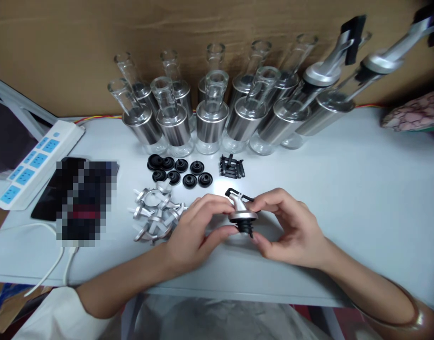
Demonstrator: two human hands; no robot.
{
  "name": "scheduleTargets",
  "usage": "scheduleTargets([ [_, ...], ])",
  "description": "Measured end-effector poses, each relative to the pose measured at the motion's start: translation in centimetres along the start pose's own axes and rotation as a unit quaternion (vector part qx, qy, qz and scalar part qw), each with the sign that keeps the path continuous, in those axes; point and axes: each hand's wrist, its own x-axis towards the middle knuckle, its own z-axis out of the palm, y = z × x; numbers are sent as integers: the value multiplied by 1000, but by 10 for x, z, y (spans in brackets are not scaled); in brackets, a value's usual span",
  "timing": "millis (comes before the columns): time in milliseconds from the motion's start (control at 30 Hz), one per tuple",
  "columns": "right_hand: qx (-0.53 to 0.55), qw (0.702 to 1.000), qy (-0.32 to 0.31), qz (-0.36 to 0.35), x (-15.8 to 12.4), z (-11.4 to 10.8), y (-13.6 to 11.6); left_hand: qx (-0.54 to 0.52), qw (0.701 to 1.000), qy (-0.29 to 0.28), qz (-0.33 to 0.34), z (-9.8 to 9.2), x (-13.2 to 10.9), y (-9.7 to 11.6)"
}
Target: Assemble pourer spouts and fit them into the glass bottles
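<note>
Between my two hands is a bottle pourer with a silver spout and collar, a black lever on top and a ribbed black stopper below. My left hand grips it from the left, fingers at the spout and thumb by the stopper. On the other side my right hand holds it with fingertips near the lever and thumb at the stopper's lower edge. Left of my left hand lies a pile of silver pourer spouts. Beyond are several black rubber stoppers and a small group of black levers.
Two rows of glass bottles with metal sleeves stand along the cardboard at the back; two on the right carry pourers. At left are a power strip, a dark phone and a white cable. A patterned cloth item sits far right.
</note>
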Motion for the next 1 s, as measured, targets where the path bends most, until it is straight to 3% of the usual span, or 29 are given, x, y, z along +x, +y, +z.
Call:
scheduleTargets([
  [233, 25, 999, -10, -39, 3, -5, 3, -17, 999, 26, 10, 2, -1, 1],
  [400, 32, 999, -21, -12, 4, -3, 1, -11, 1000, 20, 17, 1, -1, -2],
  [533, 27, 1000, 11, 6, 2, -1, 0, 6, 1000, 0, 9, -1, -1, -4],
  [800, 6, 998, -16, -55, 6, -1, 1, 58, 998, -2, 40, -1, -2, -4],
  [1000, 67, 996, -50, 42, 7, 2, -3, 89, 995, -17, 37, -6, 3, 2],
])
